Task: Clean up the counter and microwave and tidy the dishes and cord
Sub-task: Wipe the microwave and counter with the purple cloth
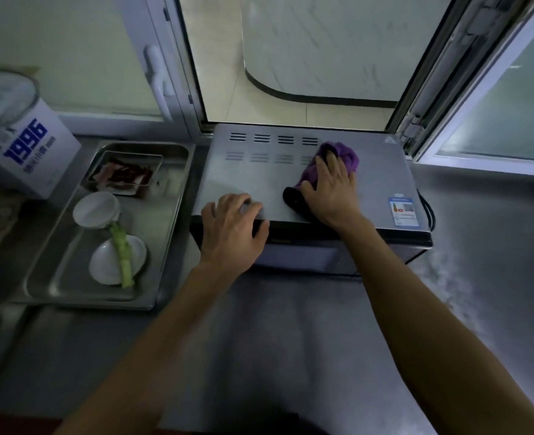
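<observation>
Your right hand (330, 189) presses its spread fingers (322, 166) flat on the purple cloth (342, 153), toward the microwave's (259, 180) back right corner. Left hand (232, 229), fingers relaxed, rests on its front edge. Tray (165, 246) with bowls (97, 210) sits near the tabletop's (290, 340) left edge.

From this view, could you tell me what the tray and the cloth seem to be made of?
Tray: likely stainless steel, a brushed grey sheen with soft reflections. Cloth: probably microfibre or terry, a purple and black fuzzy bunch under the right hand.
</observation>
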`<state>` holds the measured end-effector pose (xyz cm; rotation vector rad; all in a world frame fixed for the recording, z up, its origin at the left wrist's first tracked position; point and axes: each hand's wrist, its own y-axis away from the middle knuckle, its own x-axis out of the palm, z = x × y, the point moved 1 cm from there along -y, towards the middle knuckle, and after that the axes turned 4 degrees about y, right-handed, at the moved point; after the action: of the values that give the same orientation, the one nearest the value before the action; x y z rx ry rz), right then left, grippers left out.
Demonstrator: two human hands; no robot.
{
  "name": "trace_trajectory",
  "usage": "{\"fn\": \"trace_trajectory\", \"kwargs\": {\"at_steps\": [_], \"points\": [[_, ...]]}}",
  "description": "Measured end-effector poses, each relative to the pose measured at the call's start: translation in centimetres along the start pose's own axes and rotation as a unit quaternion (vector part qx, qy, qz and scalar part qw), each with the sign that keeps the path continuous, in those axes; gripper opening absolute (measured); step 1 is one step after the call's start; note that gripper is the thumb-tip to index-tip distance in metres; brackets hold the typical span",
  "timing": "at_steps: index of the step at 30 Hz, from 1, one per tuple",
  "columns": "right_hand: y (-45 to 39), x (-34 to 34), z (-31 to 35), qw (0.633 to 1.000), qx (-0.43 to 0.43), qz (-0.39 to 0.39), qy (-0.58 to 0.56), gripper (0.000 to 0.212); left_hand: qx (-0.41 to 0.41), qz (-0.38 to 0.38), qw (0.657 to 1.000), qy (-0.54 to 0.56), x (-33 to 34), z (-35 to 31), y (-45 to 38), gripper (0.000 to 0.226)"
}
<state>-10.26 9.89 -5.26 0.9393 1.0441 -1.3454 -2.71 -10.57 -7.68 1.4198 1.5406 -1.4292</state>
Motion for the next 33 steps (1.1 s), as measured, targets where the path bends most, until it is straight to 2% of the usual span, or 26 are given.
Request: {"fn": "trace_trajectory", "kwargs": {"at_steps": [8,16,19,23,28,33], "points": [[-1.7,3.2,9.9,0.997,-0.070,-0.001,0.010,0.057,-0.037,-0.092,0.995,0.015,-1.6,8.2,1.4,0.026],[-2.5,5.0,16.1,0.994,-0.110,-0.013,-0.022,0.041,-0.035,-0.041,0.997,0.062,-2.4,11.6,1.3,0.041],[-2.5,5.2,16.4,0.991,-0.124,-0.021,-0.037,0.045,-0.032,-0.017,0.997,0.070,-2.5,12.1,1.0,0.043],[-1.6,5.0,15.8,0.993,-0.091,-0.020,-0.069,0.074,-0.010,-0.013,0.994,0.104,-3.1,12.2,0.4,0.035],[-0.8,4.4,15.1,0.997,-0.064,0.013,-0.030,0.058,0.043,-0.003,0.988,0.149,-3.1,11.0,0.2,0.032],[0.1,3.4,11.7,0.998,-0.062,0.007,-0.030,0.058,0.076,0.003,0.988,0.133,-1.8,8.9,-0.8,0.031]]}}
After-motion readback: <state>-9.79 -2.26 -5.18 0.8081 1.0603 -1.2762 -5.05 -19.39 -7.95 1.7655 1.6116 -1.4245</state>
